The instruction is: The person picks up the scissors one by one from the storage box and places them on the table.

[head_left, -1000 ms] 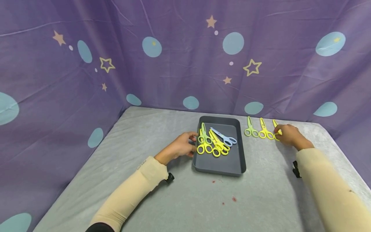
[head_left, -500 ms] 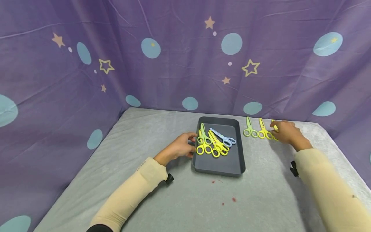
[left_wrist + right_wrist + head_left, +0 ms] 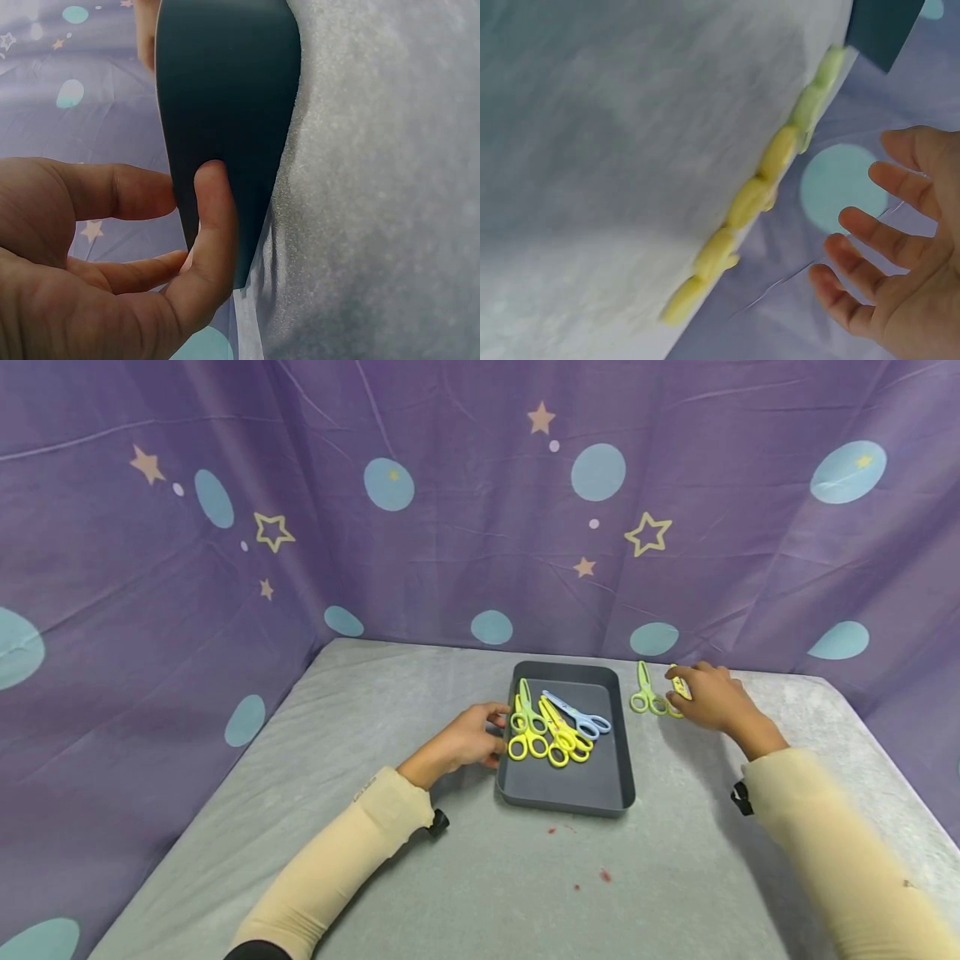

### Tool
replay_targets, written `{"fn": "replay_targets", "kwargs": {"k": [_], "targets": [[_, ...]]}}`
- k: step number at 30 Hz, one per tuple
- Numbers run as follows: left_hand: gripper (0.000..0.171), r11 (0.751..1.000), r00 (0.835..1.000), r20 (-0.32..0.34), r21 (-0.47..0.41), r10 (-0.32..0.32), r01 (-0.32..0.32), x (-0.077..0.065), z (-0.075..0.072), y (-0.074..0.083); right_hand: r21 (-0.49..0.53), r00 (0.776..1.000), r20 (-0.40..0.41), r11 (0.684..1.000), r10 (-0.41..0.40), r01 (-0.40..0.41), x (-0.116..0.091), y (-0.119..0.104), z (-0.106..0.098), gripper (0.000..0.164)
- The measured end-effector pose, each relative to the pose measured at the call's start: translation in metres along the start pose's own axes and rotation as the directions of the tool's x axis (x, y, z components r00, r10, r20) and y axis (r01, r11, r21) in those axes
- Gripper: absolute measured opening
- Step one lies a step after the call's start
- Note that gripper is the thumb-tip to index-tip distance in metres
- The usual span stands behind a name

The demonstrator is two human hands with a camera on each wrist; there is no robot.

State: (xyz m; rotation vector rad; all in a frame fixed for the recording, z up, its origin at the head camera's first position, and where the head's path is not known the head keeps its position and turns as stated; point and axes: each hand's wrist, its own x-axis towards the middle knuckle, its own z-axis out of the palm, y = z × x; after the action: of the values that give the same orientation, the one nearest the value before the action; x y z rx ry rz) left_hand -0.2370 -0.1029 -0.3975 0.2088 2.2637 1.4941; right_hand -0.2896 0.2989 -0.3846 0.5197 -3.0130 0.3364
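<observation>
Apparently mid-check, the loose, empty right hand (image 3: pixel 715 700) hovers by yellow scissors (image 3: pixel 682 687) right of the tray (image 3: pixel 566 789) the left hand (image 3: pixel 472 737) grips; lifting would need pinching.

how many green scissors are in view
2: one green pair lies in the tray, the other green pair on the table just right of it. Another could be hidden under the yellow scissors.

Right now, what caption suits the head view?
Left hand grips a gray tray of scissors while the right hand hovers near yellow scissors outside it.
</observation>
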Motion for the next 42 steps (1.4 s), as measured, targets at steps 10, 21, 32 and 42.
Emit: {"fn": "replay_targets", "kwargs": {"k": [10, 21, 32, 42], "targets": [[0.072, 1.000, 1.000, -0.005, 0.004, -0.005, 0.005, 0.000, 0.000, -0.001, -0.032, 0.993, -0.053, 0.994, -0.108, 0.107, 0.002, -0.040, 0.001, 0.037], [0.072, 1.000, 1.000, -0.010, -0.004, -0.018, 0.018, 0.001, 0.000, 0.000, -0.028, 0.970, -0.008, 0.970, -0.243, 0.243, 0.002, -0.071, 0.005, 0.037], [0.073, 1.000, 1.000, -0.009, 0.001, -0.016, 0.016, 0.000, 0.002, 0.000, -0.023, 0.926, -0.011, 0.926, -0.378, 0.377, 0.001, -0.099, 0.013, 0.036], [0.072, 1.000, 1.000, -0.010, -0.005, -0.011, 0.011, 0.000, 0.001, 0.000, 0.010, 0.875, -0.011, 0.875, -0.483, 0.483, 0.005, -0.117, 0.026, 0.035]]}}
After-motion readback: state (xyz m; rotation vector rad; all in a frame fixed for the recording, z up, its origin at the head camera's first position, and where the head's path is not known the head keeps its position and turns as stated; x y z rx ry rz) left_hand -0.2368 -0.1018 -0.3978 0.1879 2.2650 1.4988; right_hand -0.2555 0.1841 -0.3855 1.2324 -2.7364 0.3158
